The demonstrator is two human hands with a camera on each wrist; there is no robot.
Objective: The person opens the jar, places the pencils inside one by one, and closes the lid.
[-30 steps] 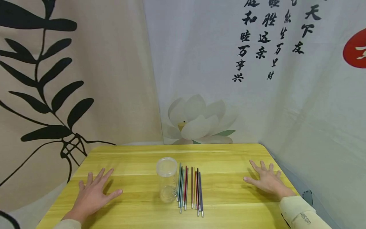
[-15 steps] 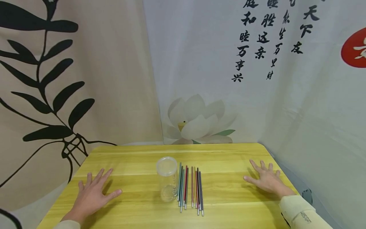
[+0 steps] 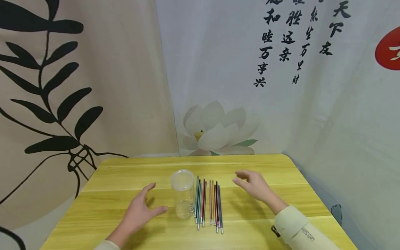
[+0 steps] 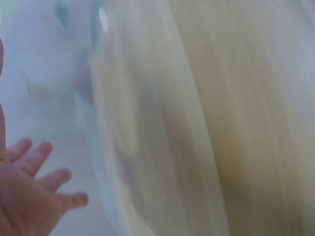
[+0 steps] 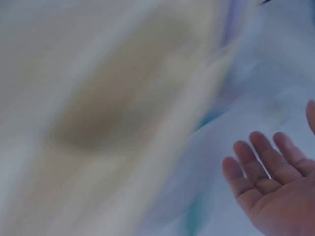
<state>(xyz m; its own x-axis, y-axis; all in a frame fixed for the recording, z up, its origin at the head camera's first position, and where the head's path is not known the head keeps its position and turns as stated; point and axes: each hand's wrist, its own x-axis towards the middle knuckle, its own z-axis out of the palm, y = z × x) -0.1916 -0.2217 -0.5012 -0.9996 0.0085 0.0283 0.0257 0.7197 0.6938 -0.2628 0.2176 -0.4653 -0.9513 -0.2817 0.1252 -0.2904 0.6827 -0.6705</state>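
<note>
On the desk (image 3: pixel 125 170), a clear jar (image 3: pixel 182 196) stood upright at 2 o'clock from the left grip (image 3: pixel 137 208); thin sticks (image 3: pixel 210 203) lay at 8 o'clock from the right grip (image 3: pixel 254 185). Both grips were empty, fingers loosely apart. Jar looked light, stiff, kinda slick, so I'd have wrapped its middle. Sticks seemed rigid, maybe rolly: pinch mid-length.

Beyond the left hand (image 3: pixel 134 213), a pale cloth (image 3: pixel 134 69) carries a dark leafy plant print (image 3: pixel 72 104). Past the right hand (image 3: pixel 255 185) run black brush characters (image 3: pixel 265 52) (a red oval (image 3: pixel 383 52) lies farther right), with a lotus print (image 3: pixel 218 135) between. Yellow wood-grained table (image 3: pixel 109 175) lies beneath both.
</note>
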